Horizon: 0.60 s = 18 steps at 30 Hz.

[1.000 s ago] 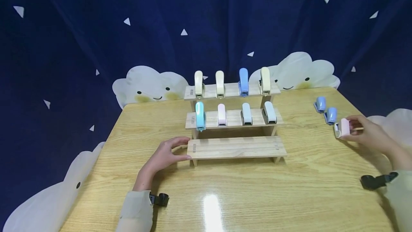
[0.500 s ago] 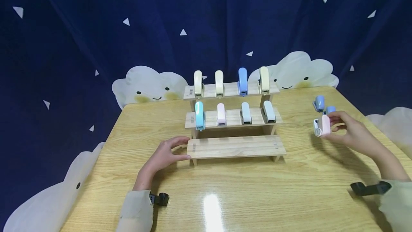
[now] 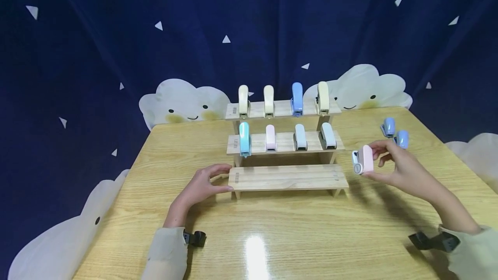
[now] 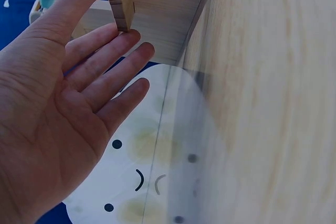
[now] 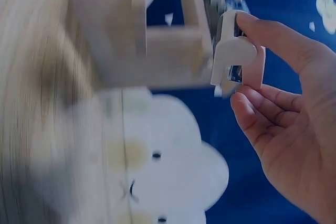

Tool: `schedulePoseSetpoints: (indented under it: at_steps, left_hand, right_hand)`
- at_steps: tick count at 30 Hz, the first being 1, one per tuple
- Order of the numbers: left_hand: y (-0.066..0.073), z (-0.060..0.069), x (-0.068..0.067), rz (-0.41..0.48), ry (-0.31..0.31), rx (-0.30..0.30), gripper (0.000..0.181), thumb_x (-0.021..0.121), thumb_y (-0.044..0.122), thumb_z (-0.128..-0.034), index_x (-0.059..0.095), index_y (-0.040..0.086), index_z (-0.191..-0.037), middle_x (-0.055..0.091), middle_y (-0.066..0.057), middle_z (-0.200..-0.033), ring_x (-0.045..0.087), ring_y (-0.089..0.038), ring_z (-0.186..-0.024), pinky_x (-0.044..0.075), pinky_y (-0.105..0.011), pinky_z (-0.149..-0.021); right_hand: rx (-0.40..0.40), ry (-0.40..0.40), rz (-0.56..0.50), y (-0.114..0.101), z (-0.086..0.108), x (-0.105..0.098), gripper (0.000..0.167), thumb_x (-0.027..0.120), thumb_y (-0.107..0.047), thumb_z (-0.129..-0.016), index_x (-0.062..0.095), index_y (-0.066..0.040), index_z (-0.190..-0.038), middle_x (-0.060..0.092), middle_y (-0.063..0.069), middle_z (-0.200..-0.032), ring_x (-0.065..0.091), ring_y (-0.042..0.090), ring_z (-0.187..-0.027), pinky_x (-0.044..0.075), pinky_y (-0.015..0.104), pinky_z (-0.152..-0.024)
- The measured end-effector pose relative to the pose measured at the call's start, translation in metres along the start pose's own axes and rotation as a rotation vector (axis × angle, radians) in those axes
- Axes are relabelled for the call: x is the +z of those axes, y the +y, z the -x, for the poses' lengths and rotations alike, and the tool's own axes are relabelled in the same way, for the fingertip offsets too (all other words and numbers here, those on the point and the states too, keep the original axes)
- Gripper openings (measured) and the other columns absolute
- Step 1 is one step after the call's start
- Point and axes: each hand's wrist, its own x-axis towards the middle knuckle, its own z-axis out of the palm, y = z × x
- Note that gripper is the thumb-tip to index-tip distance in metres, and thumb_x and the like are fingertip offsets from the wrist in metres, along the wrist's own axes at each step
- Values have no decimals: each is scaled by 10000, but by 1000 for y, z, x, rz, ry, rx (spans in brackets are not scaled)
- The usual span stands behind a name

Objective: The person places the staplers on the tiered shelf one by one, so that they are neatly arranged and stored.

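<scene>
A pink and white mini stapler is pinched between the thumb and fingers of my right hand, lifted above the table to the right of the rack. In the right wrist view, the stapler shows its white side. My left hand grips the left end of the lowest shelf of a three-tier wooden rack, thumb at the front corner and fingers at the rear one. The left wrist view has the hand against the board end, its other fingers fairly straight.
Cream staplers and a blue stapler stand on the top shelf. The middle shelf bears a turquoise stapler, a pink stapler and two pale ones. Two blue staplers lie at the table's right.
My right hand has lifted the pink stapler off the table beside the blue ones and carried it left toward the rack. My left hand has stayed at the shelf end.
</scene>
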Motion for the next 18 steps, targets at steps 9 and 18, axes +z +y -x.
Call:
schedulePoseSetpoints:
  at_steps: [9,18]
  left_hand:
    - [0,-1,0,-1,1,-4,683,818,372,-773,558,172,-1372,615,-52,-1363,559,-279,-1298,401,-496,-1150]
    - [-2,0,0,-4,-2,-10,712,818,385,-768,550,143,-1381,609,-55,-1372,561,-275,-1296,394,-500,-1153]
  right_hand:
    - [-92,-76,-35,-46,-21,38,695,921,-52,-573,542,-8,-1153,613,-4,-933,493,-51,-844,474,101,-669]
    - [-57,-186,-116,-79,-40,82,605,881,-187,-702,527,-86,-1182,575,-40,-938,517,73,-845,486,185,-682]
